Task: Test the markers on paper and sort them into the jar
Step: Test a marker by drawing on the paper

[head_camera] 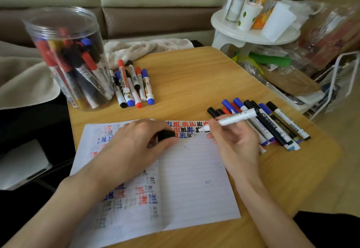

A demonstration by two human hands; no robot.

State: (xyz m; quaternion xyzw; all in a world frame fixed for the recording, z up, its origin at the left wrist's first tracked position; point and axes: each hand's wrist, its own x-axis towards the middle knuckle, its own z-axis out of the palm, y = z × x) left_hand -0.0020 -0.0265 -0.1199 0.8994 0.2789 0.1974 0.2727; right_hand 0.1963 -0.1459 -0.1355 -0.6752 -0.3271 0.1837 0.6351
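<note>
Jar behind-left of paper; marker pile beside jar; marker row right.

Uncapped white marker over lined paper

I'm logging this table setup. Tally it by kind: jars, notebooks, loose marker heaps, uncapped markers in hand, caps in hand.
jar: 1
notebook: 1
loose marker heaps: 2 (near heap beside the jar, far heap at the right)
uncapped marker in the right hand: 1
black cap in the left hand: 1
Total: 6
</note>
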